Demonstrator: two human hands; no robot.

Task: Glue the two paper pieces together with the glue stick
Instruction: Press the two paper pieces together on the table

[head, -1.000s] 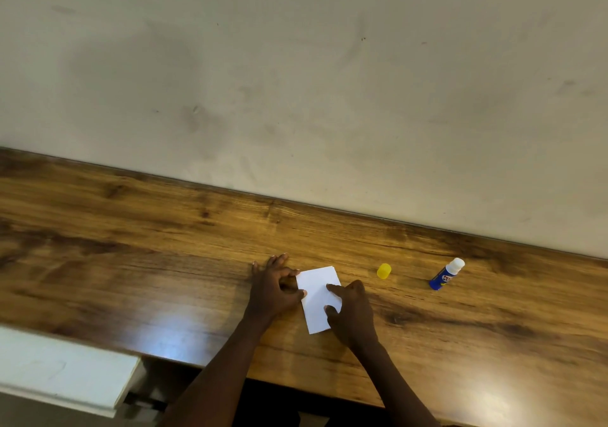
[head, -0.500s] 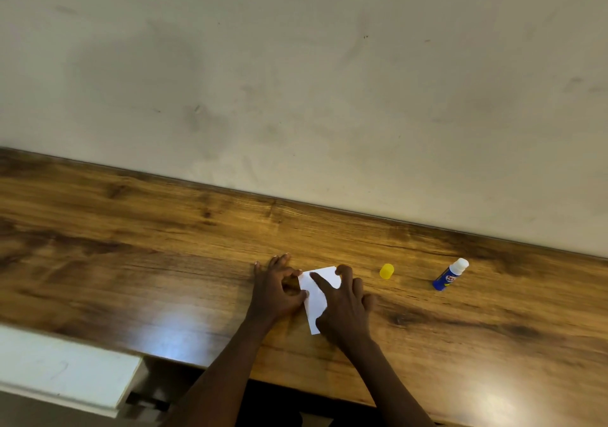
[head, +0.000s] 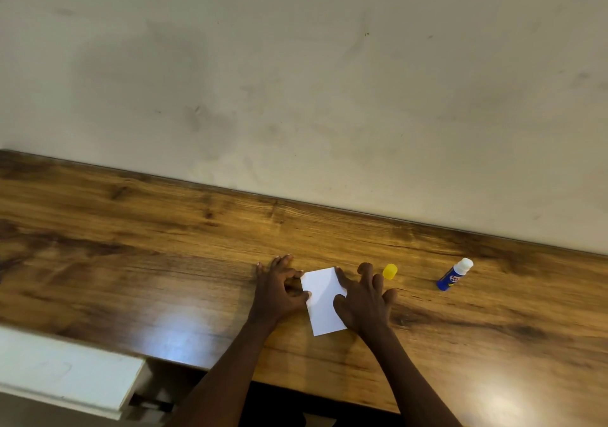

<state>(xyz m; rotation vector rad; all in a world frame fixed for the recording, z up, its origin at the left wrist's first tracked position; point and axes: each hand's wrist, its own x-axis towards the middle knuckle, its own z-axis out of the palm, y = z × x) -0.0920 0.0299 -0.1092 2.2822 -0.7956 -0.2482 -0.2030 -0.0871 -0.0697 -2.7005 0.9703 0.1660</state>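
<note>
A white paper [head: 324, 301] lies flat on the wooden table [head: 164, 245]; only one sheet shows, so I cannot tell a second piece apart from it. My left hand [head: 278, 290] presses its fingertips on the paper's left edge. My right hand [head: 362, 298] lies spread on the paper's right edge, its forefinger at the top right corner. The blue glue stick [head: 454, 274] lies uncapped to the right, white tip pointing up and right. Its yellow cap [head: 390, 271] sits just beyond my right hand's fingers.
A plain wall [head: 296, 81] rises directly behind the table's far edge. A white ledge or furniture piece [head: 65, 374] sits below the table's near edge at the lower left.
My right hand slid up across the paper, covering it, then moved right onto its right edge with fingers spread. My left hand stayed at the left edge.
</note>
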